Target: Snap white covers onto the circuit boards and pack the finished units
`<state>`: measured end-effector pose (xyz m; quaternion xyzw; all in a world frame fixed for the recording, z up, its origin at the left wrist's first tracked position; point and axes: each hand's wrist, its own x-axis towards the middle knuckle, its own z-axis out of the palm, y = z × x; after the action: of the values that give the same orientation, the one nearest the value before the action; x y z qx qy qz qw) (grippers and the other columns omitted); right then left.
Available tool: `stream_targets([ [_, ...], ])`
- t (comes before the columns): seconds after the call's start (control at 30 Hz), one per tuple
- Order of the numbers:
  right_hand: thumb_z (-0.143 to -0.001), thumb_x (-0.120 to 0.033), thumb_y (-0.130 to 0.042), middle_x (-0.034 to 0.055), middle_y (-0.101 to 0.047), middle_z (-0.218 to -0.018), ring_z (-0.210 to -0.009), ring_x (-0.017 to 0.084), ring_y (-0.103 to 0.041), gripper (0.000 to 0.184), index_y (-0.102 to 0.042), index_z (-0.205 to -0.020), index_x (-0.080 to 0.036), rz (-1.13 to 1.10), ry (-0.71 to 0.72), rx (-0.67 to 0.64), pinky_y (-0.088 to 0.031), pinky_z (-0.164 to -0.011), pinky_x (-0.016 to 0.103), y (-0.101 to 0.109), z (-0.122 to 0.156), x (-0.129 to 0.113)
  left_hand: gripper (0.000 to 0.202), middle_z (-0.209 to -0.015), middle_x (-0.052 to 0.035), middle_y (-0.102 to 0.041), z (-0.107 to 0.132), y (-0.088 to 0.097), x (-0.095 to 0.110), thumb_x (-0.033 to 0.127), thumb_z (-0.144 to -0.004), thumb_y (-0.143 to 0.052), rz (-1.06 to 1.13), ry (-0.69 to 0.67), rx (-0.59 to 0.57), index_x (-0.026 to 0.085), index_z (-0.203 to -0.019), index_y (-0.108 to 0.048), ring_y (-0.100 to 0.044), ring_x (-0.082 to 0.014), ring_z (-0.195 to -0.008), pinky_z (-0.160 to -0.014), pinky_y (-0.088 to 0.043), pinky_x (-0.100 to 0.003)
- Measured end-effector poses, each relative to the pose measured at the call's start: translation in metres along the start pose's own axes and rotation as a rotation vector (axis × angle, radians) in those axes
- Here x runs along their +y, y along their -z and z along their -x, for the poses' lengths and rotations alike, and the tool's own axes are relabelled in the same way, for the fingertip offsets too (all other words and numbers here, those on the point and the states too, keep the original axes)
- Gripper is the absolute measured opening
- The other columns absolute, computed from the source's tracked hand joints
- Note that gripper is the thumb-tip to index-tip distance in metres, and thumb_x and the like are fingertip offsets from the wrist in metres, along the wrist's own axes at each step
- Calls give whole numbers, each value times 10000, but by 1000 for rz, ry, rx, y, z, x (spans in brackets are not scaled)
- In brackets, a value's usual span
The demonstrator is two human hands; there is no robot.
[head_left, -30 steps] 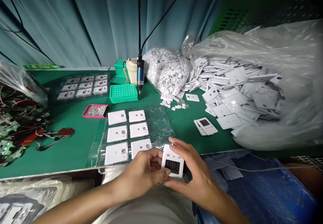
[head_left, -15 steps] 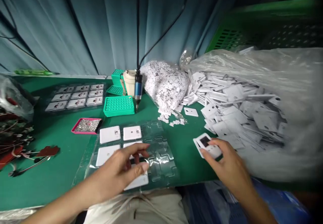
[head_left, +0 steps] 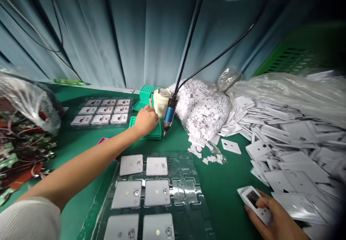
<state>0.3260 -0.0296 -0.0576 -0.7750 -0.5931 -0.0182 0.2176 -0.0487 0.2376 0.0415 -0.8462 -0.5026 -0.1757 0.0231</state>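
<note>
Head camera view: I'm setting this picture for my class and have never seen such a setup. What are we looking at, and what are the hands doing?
This picture comes from a camera worn on a person's head, looking forward and down, so the arms reach in from the bottom. There is no machine here, only bare hands. The right hand holds a white digital timer with a dark screen. The left hand reaches to a green perforated block, beside a blue-handled electric screwdriver hanging on its cable. On the green work mat lie a clear plastic tray holding white square plates, and a heap of white square cards spilling from a plastic bag.
</note>
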Motion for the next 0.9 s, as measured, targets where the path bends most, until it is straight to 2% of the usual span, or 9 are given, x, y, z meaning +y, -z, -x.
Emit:
stream_targets([
  [0.13,-809,-632,-538,147,-626,-1223,-1079,325,-627,449,-577,-990,-223,-7,163,38,-543,-812,430,25,-24,-31,233,-854,-192,-670,-7,-9,0,139,-830,-515,-51,-15,5,79,-715,-709,-567,-362,-1008,-804,-454,-458],
  [0.2,-938,-479,-447,92,-670,-1142,-1020,248,-648,343,-604,-1136,-248,59,293,-37,-548,-759,352,29,-44,-59,248,-861,-201,-670,-9,-12,-2,137,-832,-489,-66,-16,17,73,-726,-704,-563,-365,-1000,-785,-445,-459],
  [0.27,-988,-344,-374,50,-714,-971,-884,194,-667,315,-667,-1053,-247,182,501,-95,-530,-694,294,22,-68,-87,249,-861,-208,-666,-13,-12,-1,144,-830,-483,-79,-3,31,62,-743,-701,-562,-362,-994,-784,-433,-460],
  [0.4,-934,-267,-446,60,-690,-801,-804,208,-635,297,-712,-822,-197,246,565,-145,-449,-644,292,-9,-101,-121,246,-932,-196,-652,-6,1,7,186,-843,-489,-109,38,51,59,-815,-698,-523,-365,-1059,-821,-406,-461],
  [0.47,-899,-233,-460,81,-658,-736,-733,205,-611,307,-685,-701,-169,259,550,-147,-377,-572,292,-19,-103,-126,229,-972,-158,-649,17,15,18,197,-847,-497,-97,41,57,90,-856,-700,-517,-340,-1054,-829,-404,-445],
  [0.57,-866,-231,-476,73,-652,-743,-657,186,-577,273,-681,-696,-170,244,523,-149,-285,-515,290,-18,-91,-125,155,-874,-98,-640,81,40,44,180,-826,-545,114,-52,66,131,-788,-688,-536,-273,-928,-788,-424,-403],
  [0.67,-877,-285,-491,28,-673,-790,-618,155,-569,238,-711,-823,-211,167,535,-173,-296,-515,270,-10,-69,-119,107,-899,-55,-642,157,53,78,121,-828,-561,419,-130,-123,159,-809,-659,-539,-223,-910,-800,-440,-379],
  [0.77,-893,-286,-483,10,-647,-721,-584,135,-558,232,-701,-885,-209,74,538,-160,-324,-517,255,-7,-48,-116,119,-886,-38,-635,207,44,105,95,-837,-543,611,-115,-200,165,-848,-639,-559,-183,-869,-832,-470,-371],
  [0.9,-892,-266,-479,4,-621,-686,-561,123,-541,204,-670,-874,-196,53,522,-161,-309,-496,246,-7,-36,-117,208,-747,-15,-586,221,24,124,76,-859,-468,367,-205,-130,158,-740,-618,-550,-147,-714,-1061,-407,-489],
])
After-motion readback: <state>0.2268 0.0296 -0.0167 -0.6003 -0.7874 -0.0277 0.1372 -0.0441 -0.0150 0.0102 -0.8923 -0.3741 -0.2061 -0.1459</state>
